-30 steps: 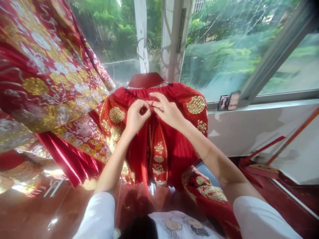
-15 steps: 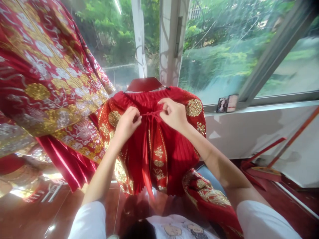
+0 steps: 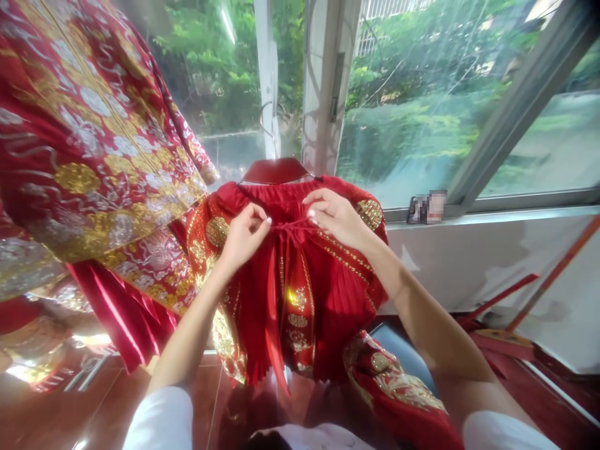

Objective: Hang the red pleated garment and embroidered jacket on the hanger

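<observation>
A red pleated skirt (image 3: 328, 294) with gold embroidery hangs from a dark red hanger (image 3: 274, 170) in front of the window. A thin red ribbon tie (image 3: 290, 223) runs across its waistband, with its long ends falling down the front. My left hand (image 3: 244, 234) pinches the left part of the tie, fingers closed. My right hand (image 3: 335, 215) pinches the right part, fingers curled. Both hands sit just below the waistband, a short gap between them.
A large red and gold embroidered robe (image 3: 84, 150) hangs at the left, close to my left arm. More red embroidered cloth (image 3: 394, 375) lies low at the right. A window frame (image 3: 323, 81) stands behind. A small card (image 3: 426, 207) rests on the sill. Orange poles (image 3: 553, 262) lean at the right.
My hands were together at the waistband's middle, then drew apart along the ribbon. The tie is now stretched between them.
</observation>
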`<state>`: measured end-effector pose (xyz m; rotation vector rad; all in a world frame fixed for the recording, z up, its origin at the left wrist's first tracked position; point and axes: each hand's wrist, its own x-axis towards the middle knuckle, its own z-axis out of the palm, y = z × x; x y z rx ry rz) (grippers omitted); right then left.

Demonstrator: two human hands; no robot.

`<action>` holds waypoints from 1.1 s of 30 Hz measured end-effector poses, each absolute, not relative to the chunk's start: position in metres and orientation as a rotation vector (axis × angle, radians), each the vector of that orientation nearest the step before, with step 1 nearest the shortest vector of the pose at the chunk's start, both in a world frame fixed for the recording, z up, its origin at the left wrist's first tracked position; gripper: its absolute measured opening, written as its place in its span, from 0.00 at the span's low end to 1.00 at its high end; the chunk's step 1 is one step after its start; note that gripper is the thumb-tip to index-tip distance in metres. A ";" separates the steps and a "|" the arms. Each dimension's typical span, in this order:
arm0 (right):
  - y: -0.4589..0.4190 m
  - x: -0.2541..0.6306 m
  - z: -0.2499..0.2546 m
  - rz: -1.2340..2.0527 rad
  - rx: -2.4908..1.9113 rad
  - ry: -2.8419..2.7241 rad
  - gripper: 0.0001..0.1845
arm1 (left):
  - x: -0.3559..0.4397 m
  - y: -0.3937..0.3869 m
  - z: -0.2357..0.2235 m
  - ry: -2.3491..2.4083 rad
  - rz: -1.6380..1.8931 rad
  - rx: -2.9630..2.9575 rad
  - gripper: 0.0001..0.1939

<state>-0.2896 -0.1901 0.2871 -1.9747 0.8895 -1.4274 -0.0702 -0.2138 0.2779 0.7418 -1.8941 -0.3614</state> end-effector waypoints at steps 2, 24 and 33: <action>-0.187 -0.297 0.290 -1.521 -2.104 1.020 0.06 | -0.059 -0.211 0.289 -1.976 -0.083 0.758 0.04; -0.258 -0.389 0.338 -1.152 -1.996 1.340 0.31 | 0.018 -0.273 0.357 -2.178 -0.447 0.941 0.24; -0.240 -0.388 0.319 -1.397 -2.136 1.503 0.25 | 0.019 -0.228 0.310 -1.743 0.325 1.244 0.21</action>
